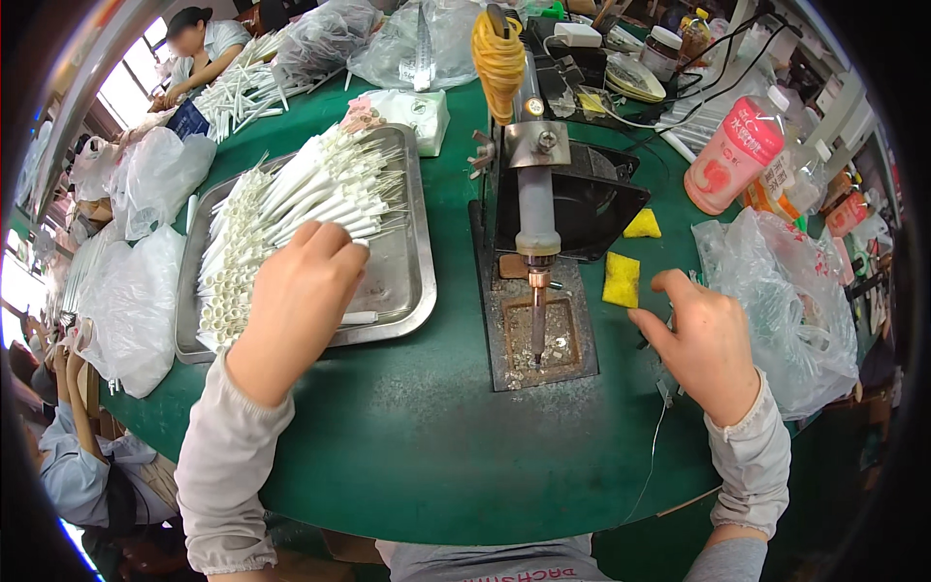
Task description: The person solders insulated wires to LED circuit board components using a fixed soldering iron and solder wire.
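Observation:
My left hand (303,289) is over the metal tray (424,262), with its fingers curled down at the near right side of a heap of slim white tubes (320,184). One white tube (362,317) sticks out from under that hand toward the tray's near rim; my palm hides the grip. Thin wire ends show at the heap's right side. My right hand (706,339) hovers right of the soldering iron (537,310), thumb and forefinger apart, the other fingers partly hidden. Below it a thin wire (658,436) runs down toward the table's near edge. The iron hangs tip down over a soiled metal base (497,364).
Two yellow sponges (622,280) lie between the iron and my right hand. A pink drink bottle (737,150) and a clear plastic bag (781,301) stand to the right. Yellow bands (497,68) hang on the iron's stand. Other people sit at the left.

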Demonstrator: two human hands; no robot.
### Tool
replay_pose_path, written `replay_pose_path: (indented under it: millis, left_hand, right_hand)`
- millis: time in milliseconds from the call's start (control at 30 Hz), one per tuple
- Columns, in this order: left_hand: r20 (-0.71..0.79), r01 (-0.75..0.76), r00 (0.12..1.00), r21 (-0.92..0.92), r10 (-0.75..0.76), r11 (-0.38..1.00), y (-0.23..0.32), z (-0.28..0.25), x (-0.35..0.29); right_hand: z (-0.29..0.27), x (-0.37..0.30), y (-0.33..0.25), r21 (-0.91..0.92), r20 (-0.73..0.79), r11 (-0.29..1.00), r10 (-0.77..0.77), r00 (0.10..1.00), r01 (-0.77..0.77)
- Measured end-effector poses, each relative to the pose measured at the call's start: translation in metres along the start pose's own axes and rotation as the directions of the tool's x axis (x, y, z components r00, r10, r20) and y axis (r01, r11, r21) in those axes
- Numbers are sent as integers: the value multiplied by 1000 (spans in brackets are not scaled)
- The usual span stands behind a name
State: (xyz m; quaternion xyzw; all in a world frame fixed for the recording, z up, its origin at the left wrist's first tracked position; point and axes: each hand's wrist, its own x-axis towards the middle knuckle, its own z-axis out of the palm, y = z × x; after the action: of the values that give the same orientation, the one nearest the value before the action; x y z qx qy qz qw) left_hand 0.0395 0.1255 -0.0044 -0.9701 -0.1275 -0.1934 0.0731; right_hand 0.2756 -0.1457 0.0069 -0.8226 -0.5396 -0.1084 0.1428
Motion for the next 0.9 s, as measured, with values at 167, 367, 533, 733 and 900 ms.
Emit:
replay_pose_path:
  millis: [167, 367, 533, 733, 900]
  left_hand:
    - [89, -48, 996, 226, 29, 973, -17, 35, 21]
    - [119, -65, 992, 230, 39, 971, -10, 30, 22]
    - [177, -127, 978, 62, 115, 990, -3, 12, 15]
    - [-24, -135, 991, -52, 134, 989, 28, -22, 14]
    - [-79, -125, 991, -187, 112, 974, 44, -39, 12]
  right_hand:
    - [-18, -13, 14, 71, 76, 996, 48, 996, -53]
    - [-23, -42, 14, 60, 403, 997, -60, 913, 39]
    - [-22, -54, 13, 74, 386, 990, -137, 912, 118]
    - [-25, -66, 15, 22, 461, 996, -84, 883, 83]
    - [-18, -57, 7, 75, 366, 993, -112, 924, 91]
